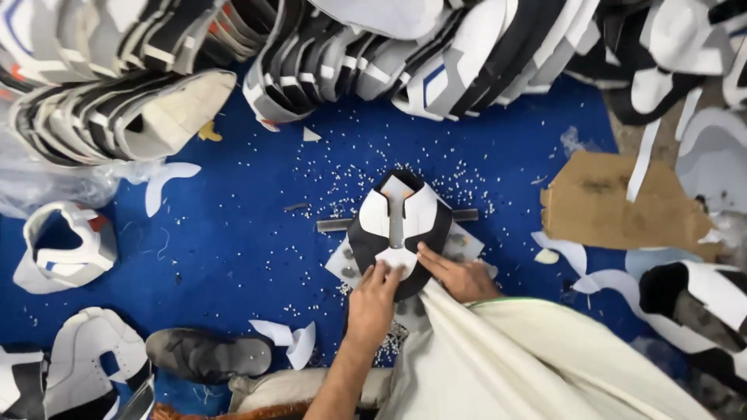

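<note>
A black, white and grey shoe upper piece (pixel 399 225) lies flat on a blue mat (pixel 233 233) in the middle of the view. My left hand (pixel 372 299) presses its fingertips on the near edge of the piece. My right hand (pixel 457 276), coming out of a cream sleeve, holds the near right edge with a finger stretched over it. Under the piece sits a pale flat plate (pixel 346 264) with holes, and a thin metal bar (pixel 334 225) sticks out on both sides.
Rows of stacked shoe uppers (pixel 389 62) fill the far edge. More uppers (pixel 66 249) lie at left and a black-and-white one (pixel 696 299) at right. A cardboard sheet (pixel 615 206) lies at right. A grey sandal (pixel 208 354) sits near me. Small white punch-outs litter the mat.
</note>
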